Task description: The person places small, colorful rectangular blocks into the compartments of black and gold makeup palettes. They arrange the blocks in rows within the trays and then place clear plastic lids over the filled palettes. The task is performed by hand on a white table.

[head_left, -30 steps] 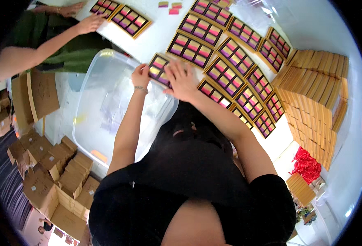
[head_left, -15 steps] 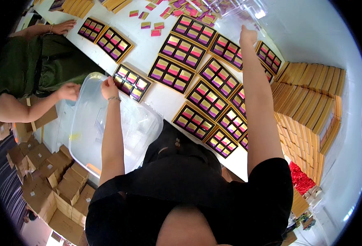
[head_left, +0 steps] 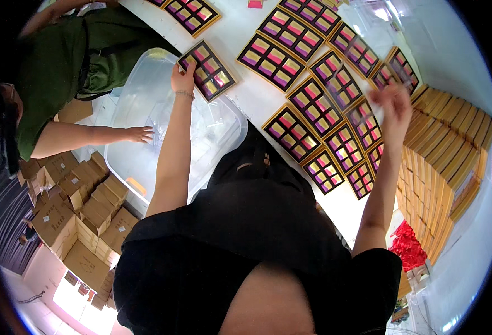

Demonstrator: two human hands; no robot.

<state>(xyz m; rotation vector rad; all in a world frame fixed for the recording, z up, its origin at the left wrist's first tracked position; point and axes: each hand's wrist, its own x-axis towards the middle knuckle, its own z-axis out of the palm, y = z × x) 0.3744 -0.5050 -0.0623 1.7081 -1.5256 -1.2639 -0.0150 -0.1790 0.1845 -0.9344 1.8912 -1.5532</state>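
My left hand (head_left: pixel 183 79) grips the left edge of a black tray box (head_left: pixel 208 70) with a gold rim, thumb on top. The box holds several pink, purple and gold pieces in compartments. My right hand (head_left: pixel 394 106), smeared by motion, is raised over the right end of the rows of similar boxes (head_left: pixel 315 106). From its fingers a faint clear plastic cover (head_left: pixel 343 75) seems to reach left over these boxes; its edges are hard to make out.
Below my left hand stands a big clear plastic tub (head_left: pixel 129 120) with transparent pieces inside. A co-worker's hand (head_left: pixel 140 134) reaches over it. Stacked yellow-brown boxes (head_left: pixel 452 134) line the right side; cardboard cartons (head_left: pixel 84 223) stand at lower left. Clear plastic (head_left: pixel 377 14) lies at the far right.
My right hand has come back from the clear plastic at the far right toward me. My left hand now grips the box, which is turned. The co-worker's hand has moved over the tub.
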